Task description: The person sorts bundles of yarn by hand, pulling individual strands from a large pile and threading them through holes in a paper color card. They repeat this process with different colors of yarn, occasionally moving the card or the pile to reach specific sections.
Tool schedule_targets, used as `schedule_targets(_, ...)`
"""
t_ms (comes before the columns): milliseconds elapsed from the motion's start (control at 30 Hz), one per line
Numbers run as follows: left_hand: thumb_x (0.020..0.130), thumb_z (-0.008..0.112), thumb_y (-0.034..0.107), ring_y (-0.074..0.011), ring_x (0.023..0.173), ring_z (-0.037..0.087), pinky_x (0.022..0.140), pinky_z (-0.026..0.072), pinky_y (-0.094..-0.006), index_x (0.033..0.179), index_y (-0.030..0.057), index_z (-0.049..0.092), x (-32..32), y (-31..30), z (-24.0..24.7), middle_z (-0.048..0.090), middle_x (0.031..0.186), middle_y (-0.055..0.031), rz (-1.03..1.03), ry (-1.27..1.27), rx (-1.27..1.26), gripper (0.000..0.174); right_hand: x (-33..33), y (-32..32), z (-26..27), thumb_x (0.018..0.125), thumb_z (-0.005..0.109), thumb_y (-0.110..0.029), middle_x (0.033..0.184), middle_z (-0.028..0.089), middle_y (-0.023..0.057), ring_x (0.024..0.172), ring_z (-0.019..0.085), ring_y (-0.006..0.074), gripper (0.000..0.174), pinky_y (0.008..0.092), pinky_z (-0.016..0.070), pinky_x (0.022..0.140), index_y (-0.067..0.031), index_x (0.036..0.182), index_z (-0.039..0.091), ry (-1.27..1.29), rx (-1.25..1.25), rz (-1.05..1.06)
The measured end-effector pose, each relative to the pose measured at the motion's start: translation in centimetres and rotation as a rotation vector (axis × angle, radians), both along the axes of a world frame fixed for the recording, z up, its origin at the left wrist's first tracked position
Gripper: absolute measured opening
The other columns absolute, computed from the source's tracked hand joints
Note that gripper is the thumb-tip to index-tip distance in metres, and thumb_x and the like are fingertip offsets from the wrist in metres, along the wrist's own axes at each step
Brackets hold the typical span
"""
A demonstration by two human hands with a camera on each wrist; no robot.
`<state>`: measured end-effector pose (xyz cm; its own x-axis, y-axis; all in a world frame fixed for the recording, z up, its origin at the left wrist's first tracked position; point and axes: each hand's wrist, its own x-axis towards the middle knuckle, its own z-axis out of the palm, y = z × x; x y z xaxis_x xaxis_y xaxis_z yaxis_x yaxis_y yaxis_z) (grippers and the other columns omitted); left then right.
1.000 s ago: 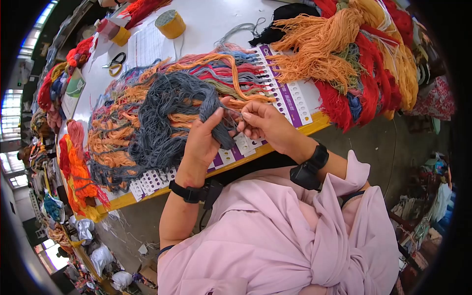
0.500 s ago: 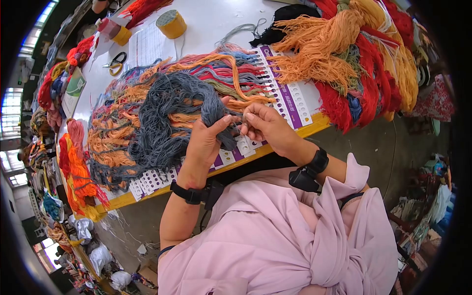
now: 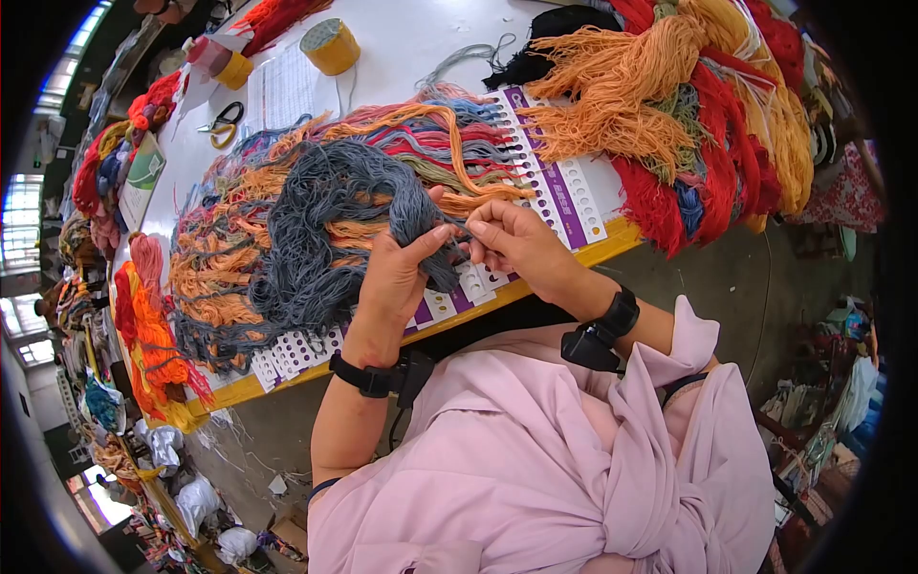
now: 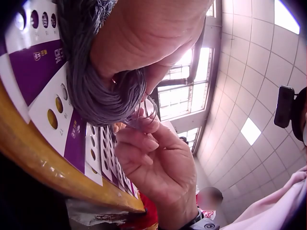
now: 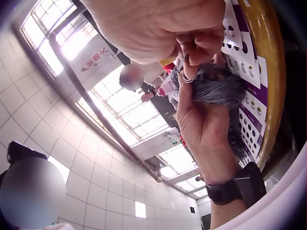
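Observation:
A thick hank of grey-blue thread (image 3: 311,206) lies over orange and multicoloured threads (image 3: 220,263) near the table's front edge. My left hand (image 3: 397,273) grips the end of this hank, its fingers curled round it, as the right wrist view also shows at the grey thread (image 5: 218,88). Just to the right, my right hand (image 3: 526,251) pinches a few thin grey strands between thumb and fingers. In the left wrist view those strands form a small loop at the fingertips of the right hand (image 4: 160,165), close beside the grey bundle (image 4: 103,96).
White and purple cards with holes (image 3: 564,196) lie under the threads along the yellow table edge (image 3: 612,239). Orange hanks (image 3: 631,91) and red hanks (image 3: 722,172) are heaped at the right. Scissors (image 3: 223,124), a yellow tape roll (image 3: 331,48) and a paper sheet (image 3: 287,84) lie further back.
The fingers of my right hand have shifted slightly at the thin strands, and a strand now stretches between the two hands. My left hand stays on the grey hank.

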<state>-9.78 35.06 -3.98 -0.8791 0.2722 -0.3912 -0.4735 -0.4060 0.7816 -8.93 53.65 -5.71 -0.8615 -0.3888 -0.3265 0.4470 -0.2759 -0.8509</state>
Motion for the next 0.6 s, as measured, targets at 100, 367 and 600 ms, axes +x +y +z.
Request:
schedule_targets(100, 0.085, 0.067, 0.0, -0.013, 0.086, 0.063, 0.077, 0.0528, -0.0285, 0.132, 0.0, 0.049, 0.0, 0.0, -0.1, 0.064, 0.095, -0.0041, -0.013, 0.03, -0.027, 0.051, 0.1, -0.5, 0.1, 0.096, 0.058, -0.019, 0.075, 0.057, -0.003, 0.059, 0.045, 0.0017, 0.013, 0.0154, 0.0357, 0.053, -0.0066, 0.098, 0.057, 0.092, 0.11, 0.015)
schedule_targets(367, 0.084, 0.066, -0.003, -0.0136, 0.09, 0.064, 0.082, 0.0522, -0.0271, 0.126, -0.0028, 0.052, 0.0, 0.1, 0.4, 0.064, 0.093, -0.0047, 0.003, 0.056, -0.036, 0.044, 0.1, -0.5, 0.3, 0.095, 0.059, -0.018, 0.073, 0.052, -0.0049, 0.06, 0.042, 0.0006, 0.012, 0.0168, 0.0324, 0.051, -0.0057, 0.094, 0.058, 0.113, 0.075, 0.014)
schedule_targets(600, 0.089, 0.061, 0.006, -0.0181, 0.084, 0.063, 0.086, 0.0508, -0.0333, 0.111, -0.0053, 0.056, -0.7, -2.3, 0.0, 0.061, 0.082, -0.0054, -0.108, 0.004, 0.163, 0.025, -0.6, 1.5, -0.7, 0.096, 0.056, -0.015, 0.079, 0.06, 0.0, 0.064, 0.05, 0.0075, 0.014, 0.0227, 0.0411, 0.056, -0.0023, 0.097, 0.059, -0.023, -0.06, 0.105)
